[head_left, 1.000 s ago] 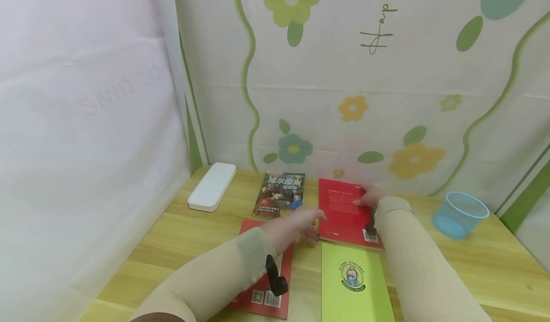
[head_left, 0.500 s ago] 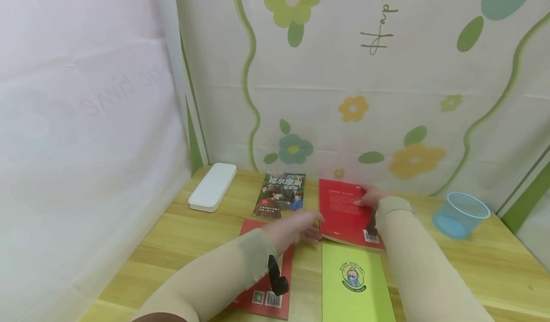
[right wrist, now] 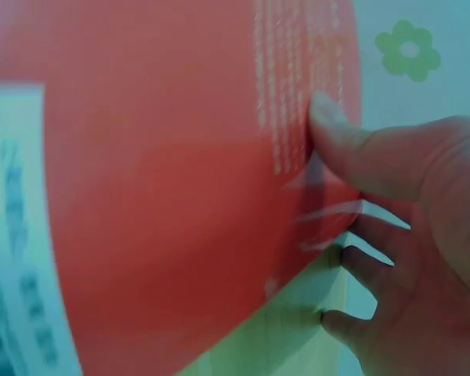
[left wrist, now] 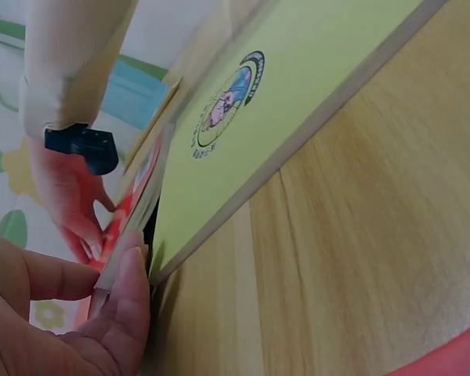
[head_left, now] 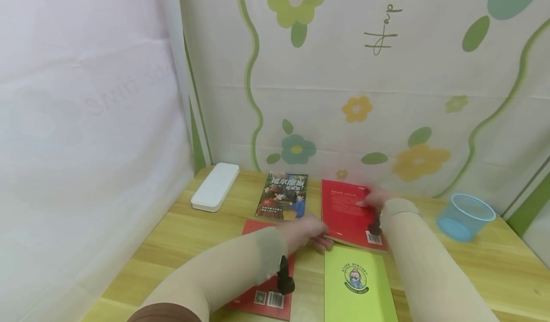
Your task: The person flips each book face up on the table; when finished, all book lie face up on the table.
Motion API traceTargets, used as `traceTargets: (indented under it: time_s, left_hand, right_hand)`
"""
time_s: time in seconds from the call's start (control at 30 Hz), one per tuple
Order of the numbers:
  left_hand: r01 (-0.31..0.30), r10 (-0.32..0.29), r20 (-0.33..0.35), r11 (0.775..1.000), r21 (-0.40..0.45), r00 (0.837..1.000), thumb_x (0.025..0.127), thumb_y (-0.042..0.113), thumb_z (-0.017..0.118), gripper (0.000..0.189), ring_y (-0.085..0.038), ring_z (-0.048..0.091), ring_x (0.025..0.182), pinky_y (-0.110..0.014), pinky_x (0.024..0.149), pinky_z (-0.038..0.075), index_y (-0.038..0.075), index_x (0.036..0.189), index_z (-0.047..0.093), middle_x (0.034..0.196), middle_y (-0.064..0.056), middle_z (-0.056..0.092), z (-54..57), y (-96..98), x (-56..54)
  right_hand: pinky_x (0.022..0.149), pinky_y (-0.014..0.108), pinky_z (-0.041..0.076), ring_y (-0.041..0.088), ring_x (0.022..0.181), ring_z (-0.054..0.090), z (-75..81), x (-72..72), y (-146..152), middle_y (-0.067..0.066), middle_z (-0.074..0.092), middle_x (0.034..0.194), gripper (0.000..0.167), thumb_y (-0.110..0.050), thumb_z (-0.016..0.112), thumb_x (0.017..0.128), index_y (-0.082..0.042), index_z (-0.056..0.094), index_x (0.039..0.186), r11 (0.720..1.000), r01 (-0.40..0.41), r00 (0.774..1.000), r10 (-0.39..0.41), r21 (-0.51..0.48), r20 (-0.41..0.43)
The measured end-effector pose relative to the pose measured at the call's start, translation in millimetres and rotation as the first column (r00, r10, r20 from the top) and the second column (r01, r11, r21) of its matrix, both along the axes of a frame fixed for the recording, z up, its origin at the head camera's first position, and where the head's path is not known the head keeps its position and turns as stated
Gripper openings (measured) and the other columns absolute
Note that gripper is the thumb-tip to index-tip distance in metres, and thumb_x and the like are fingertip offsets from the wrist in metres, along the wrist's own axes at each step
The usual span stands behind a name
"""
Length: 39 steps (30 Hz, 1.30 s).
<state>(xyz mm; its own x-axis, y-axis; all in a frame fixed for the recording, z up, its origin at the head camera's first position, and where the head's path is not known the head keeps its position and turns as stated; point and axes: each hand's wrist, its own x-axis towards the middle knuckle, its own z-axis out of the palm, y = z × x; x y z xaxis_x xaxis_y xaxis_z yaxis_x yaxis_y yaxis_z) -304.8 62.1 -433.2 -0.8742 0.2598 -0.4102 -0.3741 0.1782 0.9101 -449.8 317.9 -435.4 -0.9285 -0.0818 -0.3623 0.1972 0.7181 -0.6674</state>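
Observation:
A red book [head_left: 341, 214] with white print and a barcode lies on the table, its right part slightly lifted and bent in the right wrist view. My right hand [head_left: 375, 198] grips its right edge, the thumb [right wrist: 341, 141] on the cover and the other fingers beyond the edge. At the near left corner, my left hand [head_left: 307, 232] pinches the same book between thumb and finger, as the left wrist view shows. Close in front lies a yellow-green book [head_left: 365, 300] with a round cartoon emblem. Under my left forearm is a second red book [head_left: 262, 284], partly hidden.
A comic-style book [head_left: 281, 200] lies at the back, left of the red book. Farther left sits a white case [head_left: 216, 187]. A translucent blue cup [head_left: 464, 219] stands at the right. A floral curtain [head_left: 326, 73] hangs behind the wooden table [head_left: 172, 236].
My left hand has moved slightly right and down onto the red book's near left corner and now pinches it. My right hand keeps its grip on the right edge.

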Motion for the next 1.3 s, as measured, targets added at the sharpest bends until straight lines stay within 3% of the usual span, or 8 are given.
traceTargets:
  time_s: [0.17,0.3,0.5,0.6,0.73,0.93,1.13,1.3]
  left_hand:
    - [-0.03,0.029,-0.03,0.999,-0.025,0.999,0.092,-0.005,0.056,0.002,-0.026,0.07,0.062,-0.034,0.053,0.059,-0.004,0.094,0.054,0.071,-0.018,0.069,1.0,2.3,0.4]
    - [-0.049,0.047,-0.053,0.998,-0.045,0.997,0.091,-0.005,0.056,0.006,-0.026,0.07,0.062,-0.035,0.053,0.059,-0.002,0.094,0.053,0.071,-0.017,0.07,2.6,1.8,1.3]
    - [-0.062,0.059,-0.067,0.998,-0.034,0.996,0.09,-0.006,0.057,0.007,-0.026,0.07,0.063,-0.035,0.054,0.059,0.0,0.09,0.054,0.07,-0.017,0.07,1.5,1.5,3.0]
    - [-0.069,0.068,-0.063,0.997,-0.023,0.996,0.09,-0.007,0.057,0.008,-0.026,0.07,0.063,-0.034,0.055,0.06,0.0,0.093,0.053,0.071,-0.017,0.069,0.8,1.6,3.3]
    - [-0.089,0.089,-0.052,0.996,0.0,0.995,0.088,-0.008,0.057,0.026,-0.026,0.071,0.064,-0.035,0.055,0.06,-0.007,0.114,0.052,0.072,-0.017,0.07,1.7,0.4,4.3]
    - [-0.1,0.101,-0.041,0.995,0.03,0.994,0.088,-0.009,0.057,0.058,-0.027,0.071,0.065,-0.034,0.056,0.06,-0.009,0.141,0.035,0.075,-0.017,0.069,2.2,-4.6,4.3]
    - [-0.099,0.101,-0.054,0.994,0.046,0.993,0.086,-0.01,0.057,0.056,-0.029,0.072,0.066,-0.036,0.055,0.06,-0.009,0.139,0.038,0.075,-0.018,0.069,0.3,-8.4,1.4]
    - [-0.089,0.093,-0.068,0.994,0.065,0.993,0.085,-0.01,0.058,0.055,-0.027,0.071,0.063,-0.035,0.055,0.06,-0.009,0.137,0.042,0.074,-0.019,0.069,3.4,-13.2,0.3]
  right_hand:
    - [0.098,0.059,0.043,0.045,0.121,0.044,13.9,15.9,-4,0.029,0.042,0.137,0.085,-0.014,0.072,0.087,-0.001,0.021,0.154,0.998,-0.011,1.0,0.012,-0.064,0.02]
    - [0.092,0.054,0.05,0.045,0.123,0.043,25.9,31.5,-8,0.027,0.037,0.142,0.082,-0.023,0.066,0.092,-0.008,0.017,0.157,0.977,0.075,0.994,-0.056,-0.2,0.097]
    - [0.1,0.054,0.041,0.041,0.122,0.042,20.2,21.4,1,0.027,0.039,0.139,0.062,-0.023,0.054,0.099,0.0,0.029,0.151,0.967,0.048,0.999,-0.045,-0.251,0.017]
    - [0.101,0.054,0.041,0.04,0.118,0.046,18.1,17.5,3,0.027,0.041,0.136,0.057,-0.021,0.049,0.102,0.003,0.027,0.149,0.92,0.063,0.998,-0.049,-0.387,0.047]
    - [0.096,0.049,0.049,0.038,0.113,0.054,19.0,17.8,2,0.027,0.045,0.135,0.053,-0.019,0.047,0.104,0.001,0.026,0.148,0.799,0.142,0.987,-0.07,-0.585,0.144]
    - [0.108,0.045,0.038,0.036,0.123,0.048,21.9,16.9,9,0.03,0.043,0.139,0.048,-0.013,0.04,0.106,0.014,0.027,0.144,0.805,-0.003,0.999,-0.027,-0.594,-0.042]
    - [0.115,0.042,0.03,0.03,0.135,0.04,19.9,13.2,15,0.025,0.035,0.15,0.052,-0.012,0.038,0.107,0.01,0.019,0.151,0.755,0.044,0.997,-0.078,-0.654,-0.022]
    - [0.108,0.038,0.039,0.03,0.131,0.045,23.1,13.2,18,0.026,0.035,0.15,0.051,-0.015,0.039,0.107,0.008,0.024,0.15,0.787,0.032,0.995,-0.084,-0.616,-0.056]
